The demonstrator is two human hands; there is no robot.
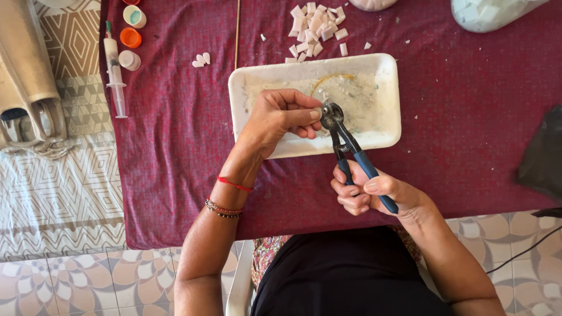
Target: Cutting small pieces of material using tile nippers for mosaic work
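My right hand (372, 193) grips the blue handles of a pair of wheeled nippers (345, 143) whose round metal jaws sit over a white foam tray (386, 76). My left hand (281, 117) hovers over the tray with fingers pinched right at the nipper jaws; a small piece may be between fingertips and jaws, but it is too small to make out. A heap of small pale pink cut tile pieces (313, 29) lies on the dark red tablecloth (468, 117) just beyond the tray. The tray bottom shows dust and a yellowish smear.
A plastic syringe (114, 67) and several small paint pots (132, 35) lie at the cloth's left edge, with three loose pieces (201, 59) nearby. A thin wooden stick (237, 29) runs up the cloth. A white bag of pieces (492, 13) sits far right; a dark object (541, 155) lies at right.
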